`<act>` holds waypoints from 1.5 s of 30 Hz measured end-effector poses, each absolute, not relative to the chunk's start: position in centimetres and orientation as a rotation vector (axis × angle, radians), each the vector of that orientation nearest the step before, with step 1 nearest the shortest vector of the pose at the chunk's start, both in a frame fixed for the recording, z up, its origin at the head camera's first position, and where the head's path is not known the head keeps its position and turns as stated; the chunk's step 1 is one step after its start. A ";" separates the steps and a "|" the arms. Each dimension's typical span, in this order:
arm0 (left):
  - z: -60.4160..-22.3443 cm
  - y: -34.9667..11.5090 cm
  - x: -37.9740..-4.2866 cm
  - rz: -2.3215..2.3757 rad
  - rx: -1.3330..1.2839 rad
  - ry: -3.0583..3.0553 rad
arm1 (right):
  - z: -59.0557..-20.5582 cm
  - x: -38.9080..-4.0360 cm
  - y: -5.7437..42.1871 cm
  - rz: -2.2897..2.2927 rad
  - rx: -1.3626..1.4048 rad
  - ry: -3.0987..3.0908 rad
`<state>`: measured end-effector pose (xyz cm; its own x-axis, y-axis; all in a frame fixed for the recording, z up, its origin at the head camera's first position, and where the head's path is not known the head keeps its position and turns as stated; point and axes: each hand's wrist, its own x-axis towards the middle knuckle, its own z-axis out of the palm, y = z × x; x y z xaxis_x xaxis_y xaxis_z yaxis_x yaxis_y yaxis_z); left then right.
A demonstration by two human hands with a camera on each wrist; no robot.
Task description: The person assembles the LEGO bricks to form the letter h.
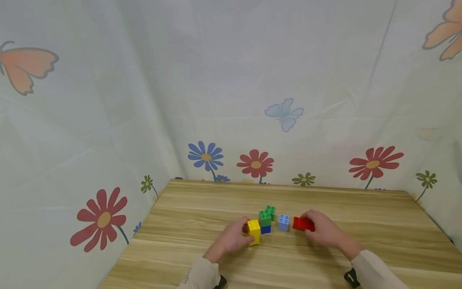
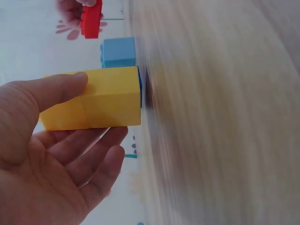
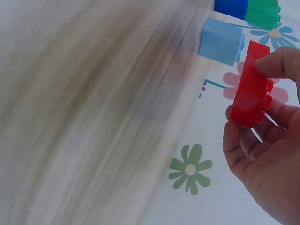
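My left hand (image 1: 234, 236) grips a tower of two stacked yellow bricks (image 2: 110, 98), thumb on one side and fingers on the other. In the head view this yellow tower stands upright at the left of the group. Between thumb and fingers, my right hand (image 1: 323, 228) pinches a long red brick (image 3: 253, 86), held above the tabletop. A light blue brick (image 1: 283, 222) sits on the table between the hands. Just behind the yellow tower, a green brick (image 1: 265, 218) is stacked on a dark blue brick (image 1: 266, 229).
Another green brick (image 1: 271, 211) stands behind the green and blue stack, partly hidden by it. The wooden table (image 1: 202, 200) meets a white curtain (image 1: 231, 80) printed with flowers and butterflies at its back and sides.
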<state>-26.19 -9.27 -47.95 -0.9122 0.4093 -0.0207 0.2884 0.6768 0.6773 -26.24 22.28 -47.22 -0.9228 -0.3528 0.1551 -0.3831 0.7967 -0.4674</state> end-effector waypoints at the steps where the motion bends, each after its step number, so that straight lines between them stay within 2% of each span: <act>1: -47.9 -9.1 -26.1 1.049 0.575 2.717 | -47.2 -26.1 22.3 0.778 0.610 -2.921; 10: -47.9 -7.6 -25.5 1.021 0.627 2.697 | -46.9 -25.1 21.9 0.703 0.735 -2.885; 24: -47.9 -6.0 -24.6 0.959 0.686 2.648 | -45.5 -23.7 20.8 0.773 0.739 -2.980; 45: -47.8 -4.5 -24.0 0.925 0.737 2.615 | -44.1 -21.8 19.0 0.768 0.918 -2.921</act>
